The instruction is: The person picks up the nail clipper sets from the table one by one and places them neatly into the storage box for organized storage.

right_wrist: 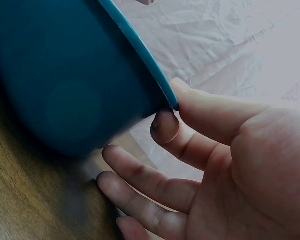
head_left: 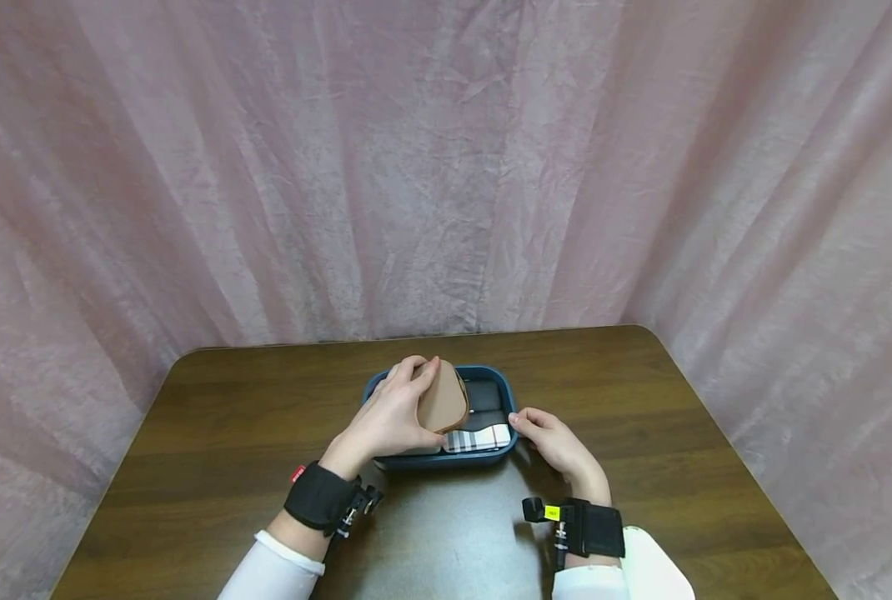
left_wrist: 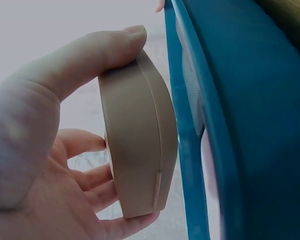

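Observation:
My left hand [head_left: 389,421] grips a beige case [head_left: 442,400] with rounded corners, thumb on one edge and fingers round the opposite side. A seam runs along the case's side in the left wrist view. It is held tilted over a blue plastic bin [head_left: 446,462], above the rim. My right hand [head_left: 556,443] pinches the bin's right rim between thumb and index finger, the other fingers loosely bent below. Inside the bin lie a folded plaid cloth [head_left: 479,439] at the front and dark folded items [head_left: 483,395] behind it. The bin's left part is largely hidden by my left hand.
The bin stands on a brown wooden table [head_left: 266,408] near its far edge. Pinkish curtains [head_left: 431,167] hang behind and at both sides. Each wrist wears a black strap with a small camera.

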A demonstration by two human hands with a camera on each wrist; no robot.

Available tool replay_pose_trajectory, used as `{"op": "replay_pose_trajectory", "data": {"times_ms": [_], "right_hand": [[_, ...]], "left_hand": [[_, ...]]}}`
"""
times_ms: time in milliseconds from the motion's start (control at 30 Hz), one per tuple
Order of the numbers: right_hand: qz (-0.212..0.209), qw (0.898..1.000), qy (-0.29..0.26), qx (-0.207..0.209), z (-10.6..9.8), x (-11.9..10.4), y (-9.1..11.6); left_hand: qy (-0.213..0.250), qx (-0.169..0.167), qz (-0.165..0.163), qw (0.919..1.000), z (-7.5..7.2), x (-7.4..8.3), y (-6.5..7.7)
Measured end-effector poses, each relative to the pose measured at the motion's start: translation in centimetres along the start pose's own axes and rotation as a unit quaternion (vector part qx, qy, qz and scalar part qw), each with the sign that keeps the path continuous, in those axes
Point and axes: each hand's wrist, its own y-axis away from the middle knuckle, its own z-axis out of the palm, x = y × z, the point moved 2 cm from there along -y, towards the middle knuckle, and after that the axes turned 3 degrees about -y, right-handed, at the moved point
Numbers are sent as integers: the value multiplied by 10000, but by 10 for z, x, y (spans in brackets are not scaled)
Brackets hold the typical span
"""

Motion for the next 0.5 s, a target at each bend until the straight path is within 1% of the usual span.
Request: {"op": "replay_pose_trajectory", "data": {"times_ms": [167,233,400,500], "right_hand": [[-64,10000,40,-41,2,-1,1],[-12,10000,59,-30,2,-1,2],[74,9999,57,55,1,0,1],[102,9999,44,49,0,0,0]], "left_hand": [[-124,-132,-58,9998,-1,1,-2],[-139,-173,-62,9997,-2,1,-2],[-198,-347,-28,9992,-5,-6,0],[-215,-435,-62,9988,-7,-12,2]]}}
